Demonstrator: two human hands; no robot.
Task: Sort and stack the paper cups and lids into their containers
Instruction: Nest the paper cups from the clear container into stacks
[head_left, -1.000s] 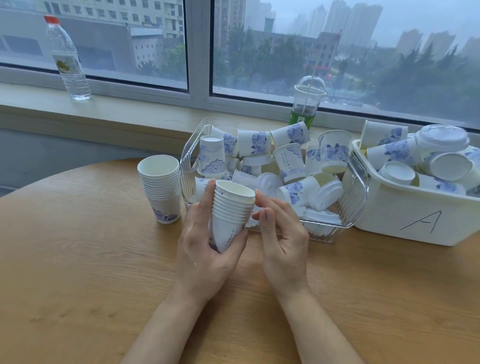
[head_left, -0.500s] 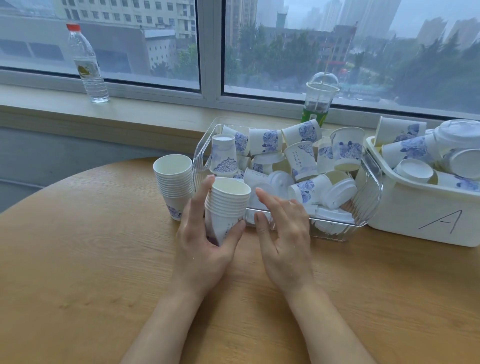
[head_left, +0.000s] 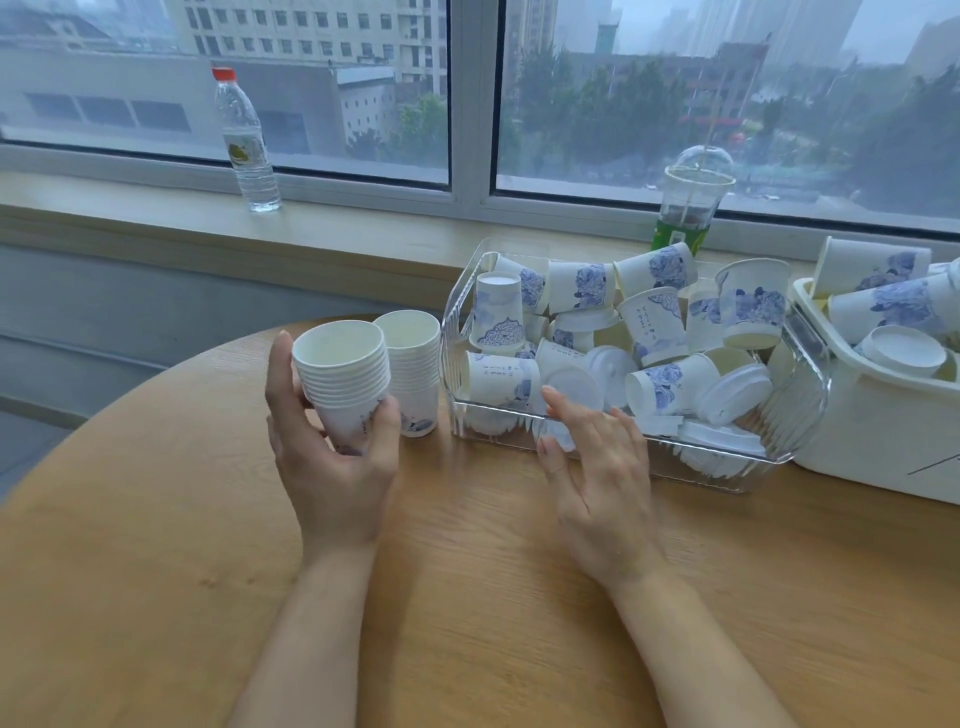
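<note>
**Nested cup stack in left hand; right hand free at the clear bin**

Left hand (head_left: 332, 457) grasps a nested stack of paper cups (head_left: 345, 384), thumb on the near-left wall, fingers wrapped around the lower right. The stack is held off the table (head_left: 156, 571), tilted slightly, mouth up. Just behind it, a second stack (head_left: 413, 374) stands upright on the table, beside the clear bin (head_left: 800, 415).

Right hand (head_left: 597, 467) holds nothing, fingers relaxed and spread, tips at the bin's front wall. Whether they touch it, cannot tell.

The bin holds loose printed cups (head_left: 657, 322) lying at all angles, with white lids (head_left: 732, 392) among and under them. A white tub (head_left: 883, 436) to the right holds more of both.

Handling, judged: cups are light, thin-walled and easily crushed; the rolled rim is the stiffest part. Grip a stack low around the walls, with modest pressure. Single cups are best taken by the rim or across the body. Lids look slick and shallow, so pinch them at the edge. Tall stacks may tip.
</note>
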